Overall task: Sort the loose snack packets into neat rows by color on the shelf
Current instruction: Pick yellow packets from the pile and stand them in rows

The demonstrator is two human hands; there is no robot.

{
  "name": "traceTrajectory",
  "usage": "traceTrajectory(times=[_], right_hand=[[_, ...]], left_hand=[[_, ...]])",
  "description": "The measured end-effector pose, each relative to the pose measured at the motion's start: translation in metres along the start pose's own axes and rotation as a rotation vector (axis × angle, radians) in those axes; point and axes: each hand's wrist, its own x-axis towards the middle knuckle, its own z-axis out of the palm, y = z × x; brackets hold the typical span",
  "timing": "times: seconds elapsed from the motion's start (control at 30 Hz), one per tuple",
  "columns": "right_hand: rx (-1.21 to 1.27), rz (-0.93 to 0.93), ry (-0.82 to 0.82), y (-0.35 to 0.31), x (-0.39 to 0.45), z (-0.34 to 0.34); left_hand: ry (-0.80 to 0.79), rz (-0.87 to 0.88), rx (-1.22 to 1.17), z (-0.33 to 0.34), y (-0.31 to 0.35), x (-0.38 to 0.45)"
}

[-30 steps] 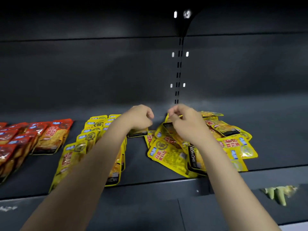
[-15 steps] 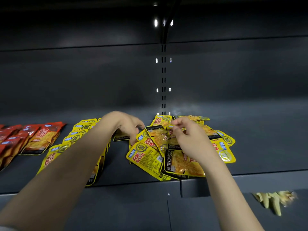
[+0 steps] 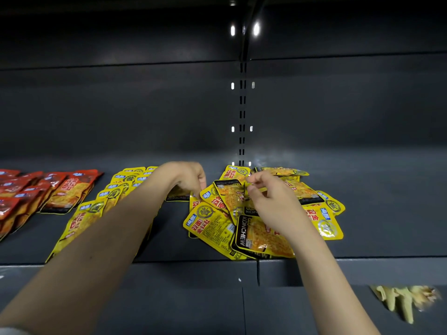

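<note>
Both bare forearms reach forward toward twelve o'clock; left hand (image 3: 187, 178) with fingers curled downward, right hand (image 3: 271, 199) pinching thumb to fingertips

rows (image 3: 79, 204) left, loose pile (image 3: 263, 213) right, on shelf (image 3: 387, 226)

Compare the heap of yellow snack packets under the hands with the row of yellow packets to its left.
The loose heap of yellow snack packets lies fanned at mixed angles; the row of yellow packets overlaps in one line running front to back. Some heap packets show a clear window side, while the row shows printed fronts. The right hand pinches a heap packet; the left forearm crosses over the row. Both rest on the same dark metal shelf.
</note>
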Motion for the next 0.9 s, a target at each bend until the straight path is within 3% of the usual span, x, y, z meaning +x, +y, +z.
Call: traceTrajectory(times=[0.23, 0.33, 0.5, 0.67, 0.77, 0.9], right_hand=[[-0.065, -0.022, -0.033, -0.004, 0.005, -0.001], [-0.099, -0.031, -0.054, -0.009, 0.010, 0.001], [-0.211, 0.037, -0.122, -0.012, 0.025, 0.004], [-0.296, 0.101, -0.164, -0.013, 0.042, 0.001], [-0.348, 0.111, -0.220, -0.020, 0.047, 0.000], [-0.554, 0.189, -0.408, -0.031, 0.053, 0.001]], left_hand=[[0.061, -0.046, -0.032, 0.002, 0.000, -0.008], [0.115, -0.093, -0.183, 0.005, 0.000, -0.013], [0.464, -0.144, -0.273, 0.008, -0.004, -0.030], [0.775, -0.060, -0.300, 0.007, -0.007, -0.056], [0.875, 0.045, -0.300, 0.009, -0.010, -0.073], [0.915, 0.044, -0.414, 0.025, -0.011, -0.093]])
